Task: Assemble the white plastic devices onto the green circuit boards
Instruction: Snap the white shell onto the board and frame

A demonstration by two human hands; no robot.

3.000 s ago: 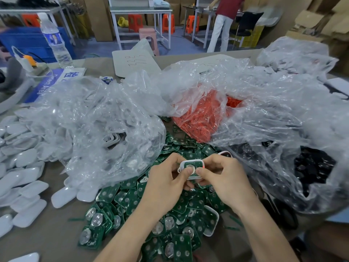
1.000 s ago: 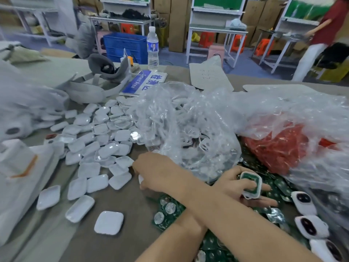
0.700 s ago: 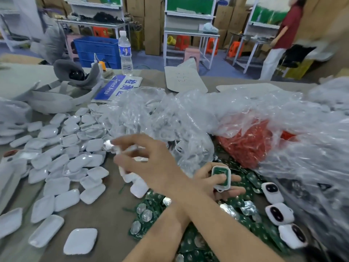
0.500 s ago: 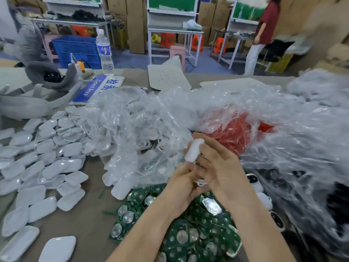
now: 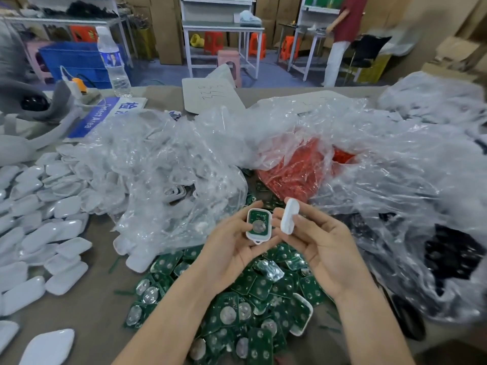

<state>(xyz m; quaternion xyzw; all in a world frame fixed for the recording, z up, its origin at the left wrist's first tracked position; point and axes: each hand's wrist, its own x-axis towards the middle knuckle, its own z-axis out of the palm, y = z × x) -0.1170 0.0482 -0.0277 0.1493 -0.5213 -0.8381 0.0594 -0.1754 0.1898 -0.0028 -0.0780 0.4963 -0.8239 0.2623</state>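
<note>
A brown table (image 5: 92,299) fills the frame from the lower edge up past the middle. Crumpled clear plastic bags (image 5: 395,180) spread across its centre and right. One of them, at centre, holds a heap of red parts (image 5: 292,175). Loose white covers (image 5: 39,206) lie in a wide heap along the left side. A heap of green circuit boards (image 5: 245,312), each bearing a round silver disc, sits at lower centre beneath the forearms. Both hands are raised just above that heap, palms turned towards the camera. The left hand (image 5: 232,248), at centre, has its fingers curled behind a white shell (image 5: 258,226) and its thumb on the shell's left edge. A green board with a silver disc sits inside the shell, facing the camera. The right hand (image 5: 321,248), just right of centre, pinches a single white cover (image 5: 289,216) between thumb and fingertips. This cover stands on edge, just beside the shell's right edge; whether the two touch cannot be told. A water bottle (image 5: 113,64) stands at upper left.
</note>
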